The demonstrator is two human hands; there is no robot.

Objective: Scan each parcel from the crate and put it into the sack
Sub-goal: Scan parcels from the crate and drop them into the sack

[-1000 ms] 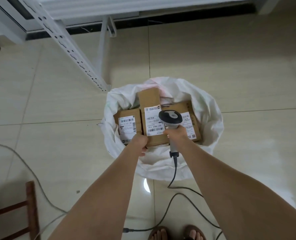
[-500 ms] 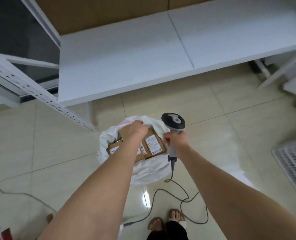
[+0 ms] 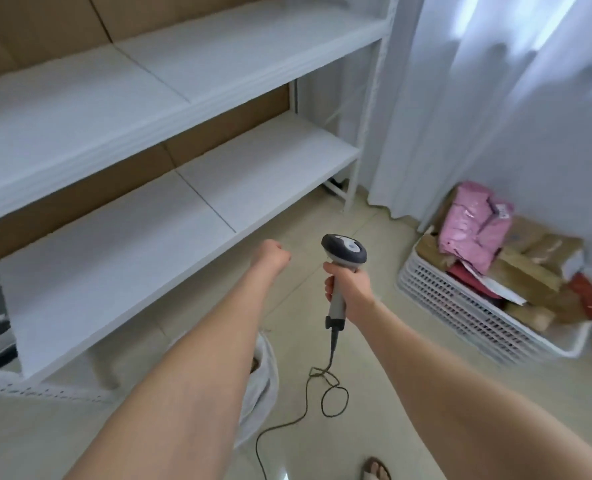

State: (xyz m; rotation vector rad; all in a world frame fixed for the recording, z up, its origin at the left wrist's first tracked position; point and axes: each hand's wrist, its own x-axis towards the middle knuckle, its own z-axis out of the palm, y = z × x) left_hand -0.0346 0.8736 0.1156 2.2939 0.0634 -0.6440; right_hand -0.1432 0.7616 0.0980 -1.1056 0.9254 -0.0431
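- Pale tiled floor in a room with white metal shelving on the left and a white curtain on the right; the whole view is smeared by motion blur.
- White slatted crate sits on the floor at the right, below the curtain; its far corner is cut off by the frame edge.
- Parcels in the crate: pink bags on top, brown boxes and red bits below. Labels are too blurred to read and a count is not possible.
- Sack: only a strip of white fabric shows at lower centre, the rest hidden behind the left forearm. Its contents can't be seen.
- Right hand is wrapped round the grip of the scanner, head up and tilted, well apart from the crate.
- Scanner cable loops on the floor and runs off the bottom edge.
- Left hand is seen from the back, fingers curled under, nothing visible in it; fingertips are hidden.
- Sandalled foot is cut off at the bottom edge.
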